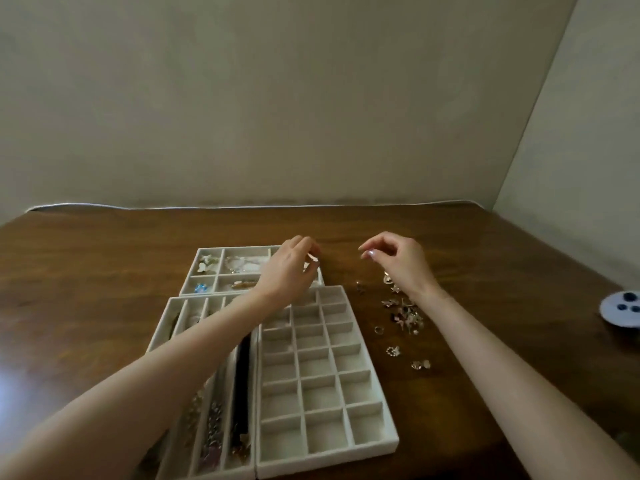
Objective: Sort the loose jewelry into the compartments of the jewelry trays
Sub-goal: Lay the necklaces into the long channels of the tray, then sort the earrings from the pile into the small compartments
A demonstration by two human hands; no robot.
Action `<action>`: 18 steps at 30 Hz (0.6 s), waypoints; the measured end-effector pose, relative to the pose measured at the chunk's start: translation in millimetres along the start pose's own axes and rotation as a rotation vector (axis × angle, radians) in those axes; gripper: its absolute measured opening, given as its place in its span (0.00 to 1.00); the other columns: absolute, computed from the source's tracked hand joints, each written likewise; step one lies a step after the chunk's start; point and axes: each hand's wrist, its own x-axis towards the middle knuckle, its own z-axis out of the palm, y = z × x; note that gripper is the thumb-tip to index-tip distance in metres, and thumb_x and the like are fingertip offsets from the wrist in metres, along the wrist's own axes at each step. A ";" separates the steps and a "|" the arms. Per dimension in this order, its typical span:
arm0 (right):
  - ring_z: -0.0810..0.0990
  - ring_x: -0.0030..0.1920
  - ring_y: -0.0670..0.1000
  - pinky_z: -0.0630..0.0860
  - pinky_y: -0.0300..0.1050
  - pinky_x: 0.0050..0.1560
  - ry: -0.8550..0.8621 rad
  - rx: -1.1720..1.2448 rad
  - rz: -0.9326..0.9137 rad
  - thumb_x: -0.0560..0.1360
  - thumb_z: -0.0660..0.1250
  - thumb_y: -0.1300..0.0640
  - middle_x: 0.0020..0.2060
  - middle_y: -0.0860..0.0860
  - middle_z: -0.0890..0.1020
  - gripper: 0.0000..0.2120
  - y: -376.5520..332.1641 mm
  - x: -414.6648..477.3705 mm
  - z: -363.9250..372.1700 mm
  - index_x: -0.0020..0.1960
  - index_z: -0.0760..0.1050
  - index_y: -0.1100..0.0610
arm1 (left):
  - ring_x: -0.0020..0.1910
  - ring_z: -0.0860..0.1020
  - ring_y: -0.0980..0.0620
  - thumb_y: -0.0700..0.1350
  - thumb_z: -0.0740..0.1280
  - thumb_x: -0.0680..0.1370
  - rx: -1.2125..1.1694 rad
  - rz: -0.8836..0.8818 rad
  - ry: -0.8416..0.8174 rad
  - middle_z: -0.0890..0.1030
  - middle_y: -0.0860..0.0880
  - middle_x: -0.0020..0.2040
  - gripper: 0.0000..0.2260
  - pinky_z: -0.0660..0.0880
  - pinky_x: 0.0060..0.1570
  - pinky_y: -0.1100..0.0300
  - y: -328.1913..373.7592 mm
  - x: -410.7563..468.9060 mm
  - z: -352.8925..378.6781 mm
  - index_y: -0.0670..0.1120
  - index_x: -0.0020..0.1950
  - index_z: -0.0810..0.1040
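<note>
**Desk:** Where is the loose jewelry on your feed?

**Operator:** I see the loose jewelry [405, 313] on the wooden table [104, 258], just right of the grid tray [329, 460]. It is strung out in a band that runs from the near side away toward the wall. A few pieces lie apart at the near end.

**Desk:** Which way do the trays lie?

**Operator:** The grid tray's long axis runs away from me, with its far end leaning a little left. The slotted tray [162, 322] lies against its left side in the same direction, with chains in its long slots. The far tray [242, 249] lies crosswise, long axis left to right, just beyond the other two. I see pieces in its left compartments.

**Desk:** And the hands?

**Operator:** The left hand [287, 268] hovers over the far tray's right end, fingers curled down and tips bunched. Something pale shows at the tips, but it is blurred, so I cannot tell whether the hand grips anything. The right hand [398, 261] is raised over the far end of the jewelry band, thumb and forefinger drawn close and the other fingers curled. I cannot tell if a piece sits between them.

**Desk:** Anything else?

**Operator:** A white disc [613, 318] with dark blue bits sits at the table's right edge.
</note>
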 end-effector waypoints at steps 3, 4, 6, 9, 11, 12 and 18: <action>0.80 0.46 0.44 0.74 0.30 0.44 0.030 -0.022 0.015 0.77 0.64 0.62 0.45 0.47 0.82 0.06 14.3 4.1 3.2 0.49 0.80 0.55 | 0.52 0.75 0.51 0.40 0.64 0.77 -0.031 -0.050 0.007 0.76 0.50 0.52 0.06 0.73 0.50 0.57 -6.2 0.4 9.6 0.45 0.52 0.76; 0.80 0.45 0.44 0.75 0.30 0.41 0.019 -0.044 0.018 0.77 0.65 0.61 0.45 0.47 0.82 0.06 18.8 4.3 5.1 0.50 0.80 0.54 | 0.51 0.76 0.50 0.39 0.64 0.76 -0.051 -0.066 0.014 0.77 0.51 0.51 0.06 0.73 0.49 0.57 -8.3 0.1 11.3 0.46 0.51 0.77; 0.80 0.47 0.44 0.74 0.31 0.42 -0.025 -0.114 0.001 0.77 0.65 0.61 0.46 0.47 0.82 0.06 25.9 4.8 7.5 0.50 0.80 0.53 | 0.48 0.77 0.51 0.39 0.64 0.76 -0.089 -0.080 0.010 0.78 0.51 0.50 0.05 0.74 0.48 0.55 -9.7 -0.5 10.1 0.45 0.50 0.78; 0.76 0.51 0.43 0.71 0.34 0.51 -0.093 -0.253 -0.037 0.76 0.67 0.59 0.49 0.46 0.81 0.06 29.3 5.6 7.0 0.51 0.80 0.52 | 0.46 0.78 0.51 0.40 0.64 0.77 -0.110 -0.053 -0.071 0.79 0.49 0.49 0.04 0.76 0.47 0.56 -9.7 -2.6 7.3 0.44 0.49 0.78; 0.74 0.53 0.44 0.69 0.37 0.55 -0.115 -0.322 -0.071 0.76 0.67 0.58 0.50 0.45 0.81 0.06 28.5 5.7 5.3 0.51 0.81 0.51 | 0.46 0.78 0.52 0.40 0.64 0.77 -0.121 -0.039 -0.121 0.78 0.49 0.50 0.05 0.74 0.45 0.62 -9.9 -3.6 4.7 0.43 0.51 0.79; 0.74 0.54 0.44 0.69 0.39 0.56 -0.109 -0.333 -0.082 0.76 0.67 0.58 0.50 0.45 0.81 0.07 28.1 6.1 3.3 0.51 0.81 0.51 | 0.46 0.78 0.53 0.41 0.64 0.77 -0.128 -0.044 -0.137 0.78 0.50 0.51 0.05 0.73 0.43 0.65 -10.3 -3.5 3.1 0.43 0.51 0.79; 0.78 0.53 0.46 0.76 0.45 0.57 0.023 -0.295 0.000 0.77 0.64 0.64 0.50 0.48 0.82 0.10 37.5 8.4 -18.9 0.51 0.81 0.52 | 0.46 0.78 0.55 0.42 0.65 0.77 -0.125 -0.039 -0.185 0.81 0.50 0.49 0.04 0.75 0.45 0.63 -13.4 -1.0 -0.8 0.46 0.50 0.78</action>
